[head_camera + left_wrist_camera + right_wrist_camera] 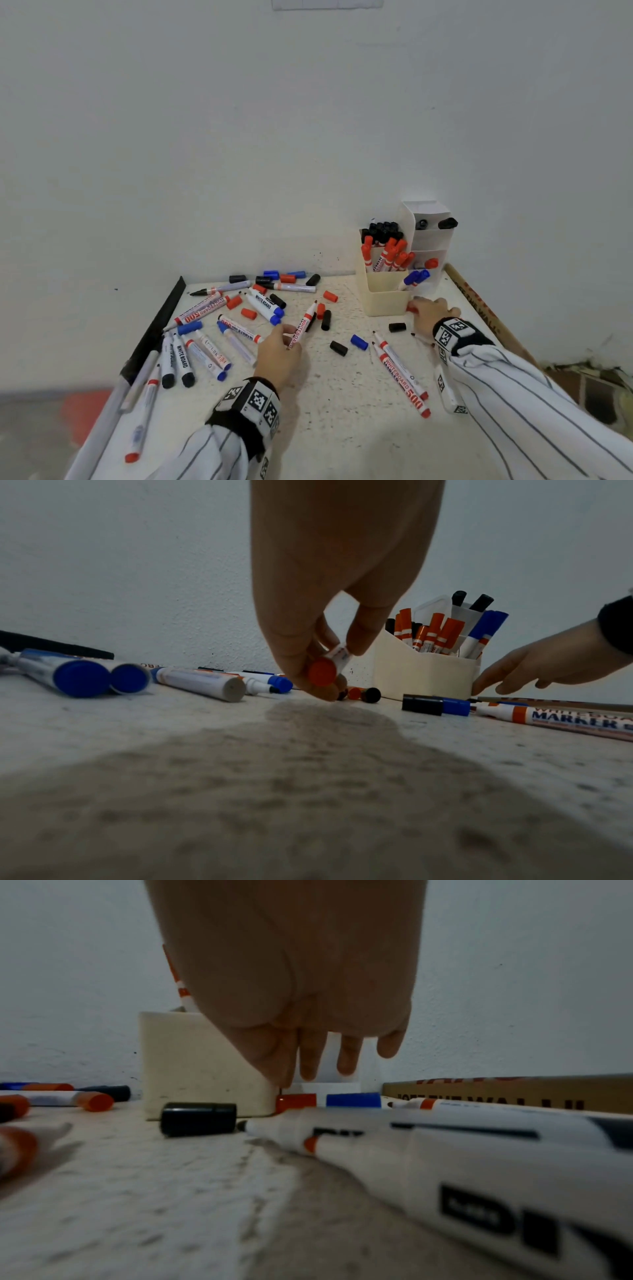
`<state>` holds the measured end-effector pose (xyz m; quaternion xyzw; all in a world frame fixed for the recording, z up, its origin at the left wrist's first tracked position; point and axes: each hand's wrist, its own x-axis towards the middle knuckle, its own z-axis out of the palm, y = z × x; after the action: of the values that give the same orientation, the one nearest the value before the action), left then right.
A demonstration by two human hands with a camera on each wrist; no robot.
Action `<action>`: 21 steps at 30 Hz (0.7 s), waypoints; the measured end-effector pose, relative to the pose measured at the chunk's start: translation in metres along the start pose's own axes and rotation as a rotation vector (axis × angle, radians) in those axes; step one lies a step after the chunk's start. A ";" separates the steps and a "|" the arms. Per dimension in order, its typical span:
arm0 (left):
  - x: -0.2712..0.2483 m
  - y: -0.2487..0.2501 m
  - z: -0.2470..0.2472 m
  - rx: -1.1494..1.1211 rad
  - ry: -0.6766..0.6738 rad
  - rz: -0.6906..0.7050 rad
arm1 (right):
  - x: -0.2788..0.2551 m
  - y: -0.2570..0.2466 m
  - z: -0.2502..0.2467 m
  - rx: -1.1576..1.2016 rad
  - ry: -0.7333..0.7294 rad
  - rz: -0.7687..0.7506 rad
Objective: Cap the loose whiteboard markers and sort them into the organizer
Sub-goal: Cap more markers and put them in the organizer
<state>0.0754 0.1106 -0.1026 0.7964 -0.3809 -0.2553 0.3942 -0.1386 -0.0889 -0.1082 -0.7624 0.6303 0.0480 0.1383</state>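
My left hand [287, 339] pinches an uncapped red whiteboard marker [304, 323] by its rear end, tip pointing away and up. In the left wrist view the left hand [329, 666] shows that marker's red end plug [322, 672] between thumb and fingers. My right hand [418, 308] reaches with straight fingers to a loose red cap [411, 309] at the foot of the cream organizer [383, 301]. In the right wrist view the right hand's fingertips [308, 1072] hover just over this red cap [296, 1102], beside a blue cap [352, 1099]. The organizer holds capped red, black and blue markers.
Several uncapped markers and loose caps litter the left and back of the table [342, 394]. Two red markers [402, 377] lie near my right forearm, with a black cap [397, 327] and blue cap [359, 342] nearby. A cardboard box [479, 308] lines the right edge.
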 end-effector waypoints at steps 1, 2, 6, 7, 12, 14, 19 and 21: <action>0.002 0.000 0.000 -0.001 -0.003 -0.004 | 0.003 0.001 0.000 -0.034 -0.027 -0.002; 0.003 0.000 0.000 0.000 -0.006 -0.008 | 0.004 0.002 -0.001 -0.056 -0.034 -0.011; 0.005 0.001 0.000 0.020 -0.010 -0.010 | 0.003 0.006 -0.006 -0.120 0.048 -0.065; 0.006 0.001 0.002 0.024 -0.015 -0.008 | 0.003 0.006 -0.006 -0.122 0.053 -0.066; 0.002 0.003 0.007 0.039 -0.046 0.010 | -0.003 0.006 -0.010 -0.147 0.027 -0.088; 0.000 0.003 0.008 0.039 -0.049 0.016 | -0.006 0.008 -0.012 -0.171 -0.011 -0.110; -0.004 0.004 0.007 0.050 -0.042 0.016 | -0.017 0.015 -0.019 -0.064 0.209 -0.157; -0.005 0.004 0.006 0.045 -0.046 0.010 | -0.022 0.019 -0.025 0.133 0.178 -0.251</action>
<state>0.0666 0.1108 -0.1018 0.7970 -0.3996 -0.2628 0.3688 -0.1641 -0.0778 -0.0816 -0.8256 0.5415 -0.0792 0.1372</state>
